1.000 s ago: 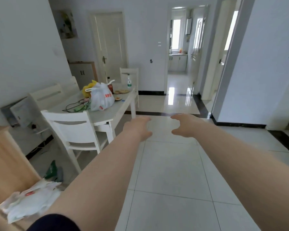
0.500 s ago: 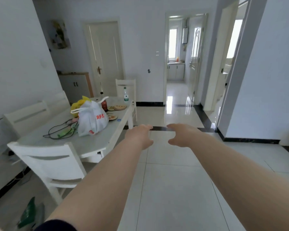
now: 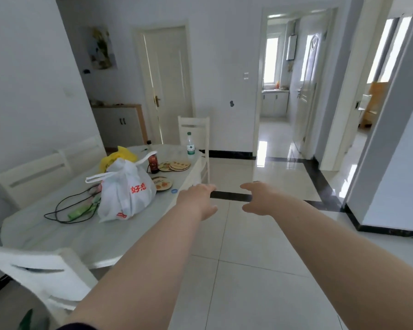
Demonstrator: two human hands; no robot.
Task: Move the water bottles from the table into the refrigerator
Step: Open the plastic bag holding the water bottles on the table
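Note:
A clear water bottle (image 3: 190, 144) with a green cap and label stands upright at the far end of the white dining table (image 3: 57, 232). My left hand (image 3: 198, 201) is stretched out over the table's right edge, fingers loosely curled, holding nothing. My right hand (image 3: 260, 198) hovers over the floor beside it, also holding nothing. Both hands are well short of the bottle. No refrigerator is in view.
On the table lie a knotted white plastic bag (image 3: 124, 194), a yellow bag (image 3: 117, 157), a dark sauce bottle (image 3: 153, 163), round coasters (image 3: 177, 166) and a black cable (image 3: 65, 210). White chairs stand at the near left (image 3: 34, 272) and far end (image 3: 194, 129). A doorway (image 3: 277, 91) opens to a kitchen.
The view has come closer to the table and swung left of it. The table and bottle now appear larger and nearer. Both hands stay stretched out and hold nothing.

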